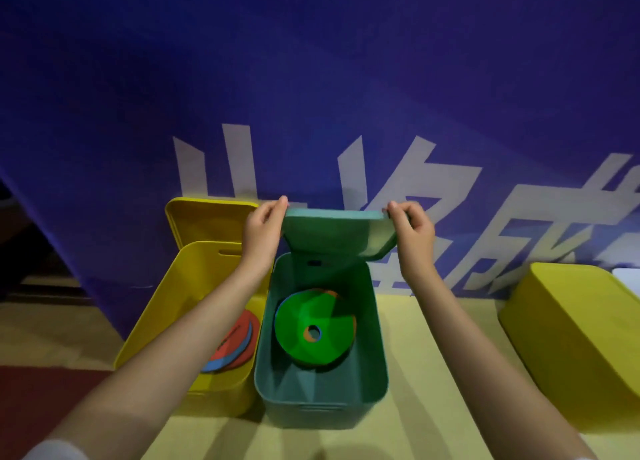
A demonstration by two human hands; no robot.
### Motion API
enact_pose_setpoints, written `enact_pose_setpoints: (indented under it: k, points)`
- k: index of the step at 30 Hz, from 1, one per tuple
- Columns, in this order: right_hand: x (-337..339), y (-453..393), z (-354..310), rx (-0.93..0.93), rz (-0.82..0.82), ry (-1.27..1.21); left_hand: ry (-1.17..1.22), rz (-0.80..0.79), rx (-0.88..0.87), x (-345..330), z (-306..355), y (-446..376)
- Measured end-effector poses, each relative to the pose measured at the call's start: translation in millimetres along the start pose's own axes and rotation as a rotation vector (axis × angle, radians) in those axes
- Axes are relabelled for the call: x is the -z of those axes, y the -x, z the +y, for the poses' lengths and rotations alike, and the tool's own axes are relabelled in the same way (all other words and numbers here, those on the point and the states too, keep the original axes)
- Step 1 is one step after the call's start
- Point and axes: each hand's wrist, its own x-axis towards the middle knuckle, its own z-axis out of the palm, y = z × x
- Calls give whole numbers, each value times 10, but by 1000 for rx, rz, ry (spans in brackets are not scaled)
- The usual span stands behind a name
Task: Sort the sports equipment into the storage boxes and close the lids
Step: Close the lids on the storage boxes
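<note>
Below and nearer than the hands, the green storage box (320, 383) stands open on the yellow table (433, 373), with a green disc cone (313, 326) lying on other discs inside. Under the left forearm sits an open yellow storage box (194, 297) holding red and blue discs (235, 345); its yellow lid (207, 217) leans upright behind it. Well off past the right arm lies another yellow box (571, 342). Further out, the left hand (261, 234) and right hand (412, 232) each pinch an upper corner of the green lid (337, 234), fingers curled over its edge, holding it tilted above the box's far rim. Behind hangs a purple banner (311, 78). If the lid comes down skewed, one side could miss the rim and sit cocked; the thin pinch grips could also slip.
</note>
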Motion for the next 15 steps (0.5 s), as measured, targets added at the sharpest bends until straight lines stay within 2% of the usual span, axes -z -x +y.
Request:
enact_pose_setpoints:
  k: [3,7,12,15]
  points:
    - [87,382,75,-77,14,-22,0,54,138,2,-153,224]
    - [196,755,165,-152,52,-45,195,-11,389,-41,-201,474]
    - [366,1172,457,-258,-26,47,51,-131,476,29,-385,758]
    - [439,1400,657,-438,-94,130,-318,-250,425,137,-676,964]
